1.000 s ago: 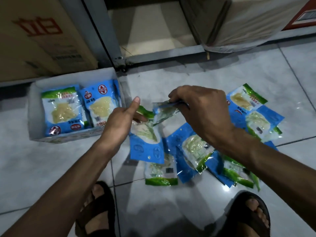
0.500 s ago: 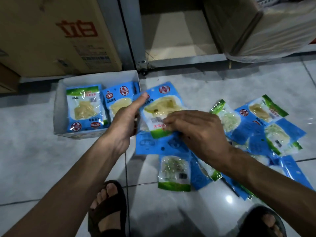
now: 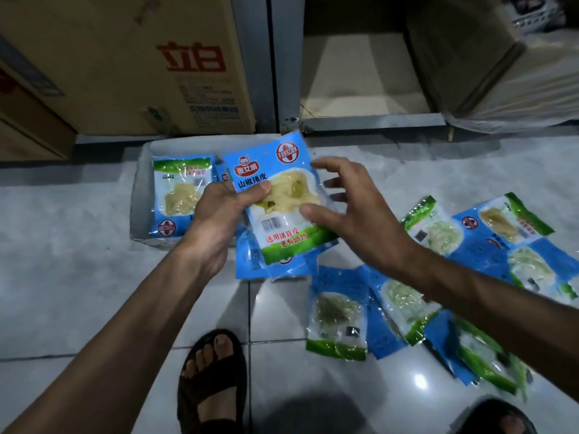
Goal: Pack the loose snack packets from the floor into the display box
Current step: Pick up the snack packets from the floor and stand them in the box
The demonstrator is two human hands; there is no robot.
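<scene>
snack packets [image 3: 180, 195] inside display box [image 3: 139, 195]

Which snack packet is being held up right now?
The blue packet gripped in the left hand, lifted near the box; all the others lie flat on the floor or inside the box.

L hand [image 3: 219, 211] in thumb-pinch on packet [image 3: 282, 233]; R hand [image 3: 354, 211] fingers spread, loose

The forearms [image 3: 131, 324] are bare, and dark open-toed strap sandals [image 3: 203, 389] cover the left foot [image 3: 217, 349] at 6 o'clock and right foot [image 3: 510, 424] at 5.
</scene>
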